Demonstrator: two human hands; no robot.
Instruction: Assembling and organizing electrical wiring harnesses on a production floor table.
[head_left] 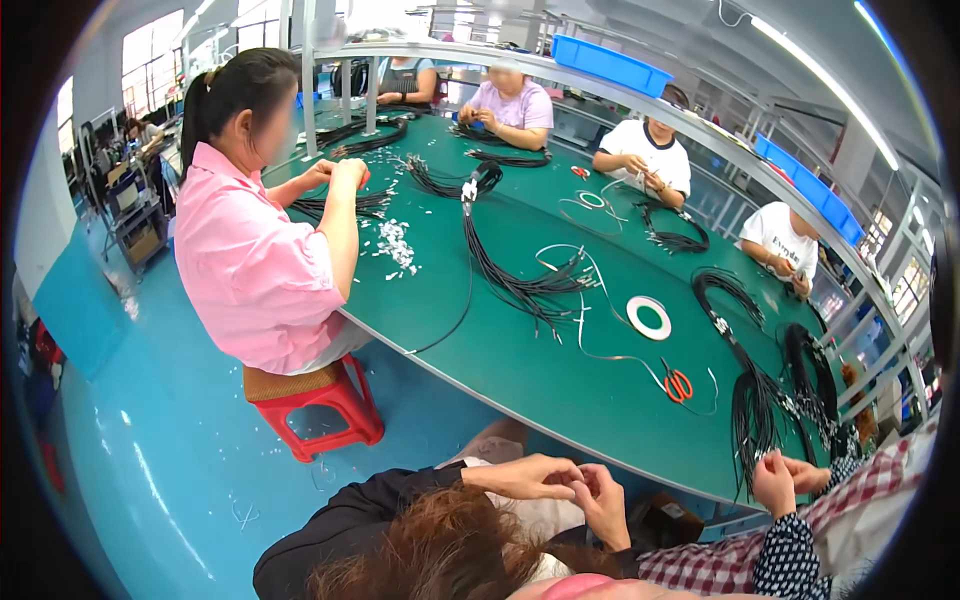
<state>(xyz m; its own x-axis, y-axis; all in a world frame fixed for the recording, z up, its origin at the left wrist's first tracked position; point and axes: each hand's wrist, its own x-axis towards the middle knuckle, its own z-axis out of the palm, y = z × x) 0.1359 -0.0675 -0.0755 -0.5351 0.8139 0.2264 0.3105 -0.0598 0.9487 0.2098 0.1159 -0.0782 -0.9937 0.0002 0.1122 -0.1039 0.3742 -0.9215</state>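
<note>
In front of my body, short of the table's near edge, my left hand (528,477) and my right hand (603,503) meet at the fingertips. Both have their fingers bent and pressed together. Whatever is pinched between them, if anything, is too small to make out. Closest on the green table (560,395) are a pair of orange-handled scissors (672,380) and a flat white roll of tape or strip (634,312). A thin strip lies loosely between them. Beyond to the left sits a bundle of black cables (490,268) with fanned-out ends.
A person in pink (255,260) sits left on a red stool (325,420), beside scattered white bits (395,245). At right, a co-worker's hands (780,485) are near more black cables (755,400). Several people work across the table, under a shelf with blue trays (610,66).
</note>
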